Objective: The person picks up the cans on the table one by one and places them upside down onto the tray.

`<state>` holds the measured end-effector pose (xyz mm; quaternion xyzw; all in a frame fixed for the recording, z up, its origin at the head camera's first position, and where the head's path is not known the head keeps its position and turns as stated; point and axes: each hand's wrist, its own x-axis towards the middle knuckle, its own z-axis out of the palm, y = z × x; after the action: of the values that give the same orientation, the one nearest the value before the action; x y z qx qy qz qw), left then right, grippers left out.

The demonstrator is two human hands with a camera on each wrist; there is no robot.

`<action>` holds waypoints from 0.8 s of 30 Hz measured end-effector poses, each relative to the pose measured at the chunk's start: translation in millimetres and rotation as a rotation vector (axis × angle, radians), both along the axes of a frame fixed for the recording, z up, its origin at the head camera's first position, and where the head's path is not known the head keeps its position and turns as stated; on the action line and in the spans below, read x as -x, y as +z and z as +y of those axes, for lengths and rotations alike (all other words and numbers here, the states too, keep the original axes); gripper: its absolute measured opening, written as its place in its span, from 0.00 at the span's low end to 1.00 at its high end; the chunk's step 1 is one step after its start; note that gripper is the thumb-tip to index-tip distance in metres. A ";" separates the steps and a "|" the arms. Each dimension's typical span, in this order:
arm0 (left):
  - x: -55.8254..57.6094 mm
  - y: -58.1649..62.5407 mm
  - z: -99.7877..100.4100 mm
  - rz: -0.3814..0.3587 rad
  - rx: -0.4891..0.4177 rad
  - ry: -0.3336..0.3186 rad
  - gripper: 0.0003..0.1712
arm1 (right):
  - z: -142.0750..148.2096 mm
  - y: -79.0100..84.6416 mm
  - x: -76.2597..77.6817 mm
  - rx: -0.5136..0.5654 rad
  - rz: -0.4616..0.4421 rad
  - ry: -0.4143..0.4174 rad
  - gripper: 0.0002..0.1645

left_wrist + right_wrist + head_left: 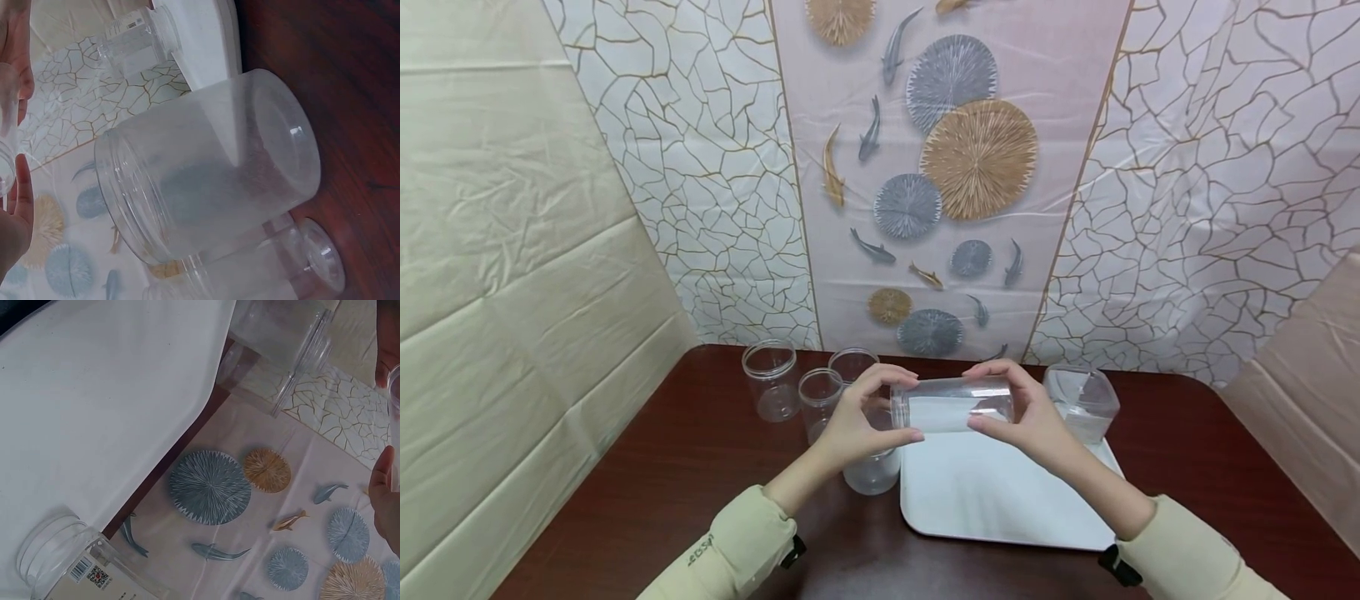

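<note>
My two hands hold a clear plastic jar (951, 407) on its side above a white tray (992, 500). The left hand (853, 421) grips its ridged mouth end, with the thumb below and fingers above. At the other end, around the base, the right hand (1030, 414) grips it the same way. Only part of this jar (7, 119) shows at the left edge of the left wrist view, and a sliver of it (395, 419) at the right edge of the right wrist view.
Several clear jars stand left of the tray, among them a wide one (772, 387), a narrower one (818, 400) and a large one (206, 162) beside the tray's edge. A squarish labelled jar (1081, 404) stands mouth down on the tray's far right. Patterned cloth hangs behind the dark table (647, 467).
</note>
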<state>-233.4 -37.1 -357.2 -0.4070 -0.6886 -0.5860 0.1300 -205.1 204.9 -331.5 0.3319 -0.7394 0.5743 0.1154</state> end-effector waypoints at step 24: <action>-3.8 -4.4 -35.3 0.027 -0.032 0.002 0.27 | 18.4 1.5 -1.0 -0.017 0.002 -0.039 0.31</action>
<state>-229.5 -72.4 -361.5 -0.4119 -0.6777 -0.5913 0.1463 -204.1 223.3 -330.0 0.3189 -0.7504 0.5653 0.1248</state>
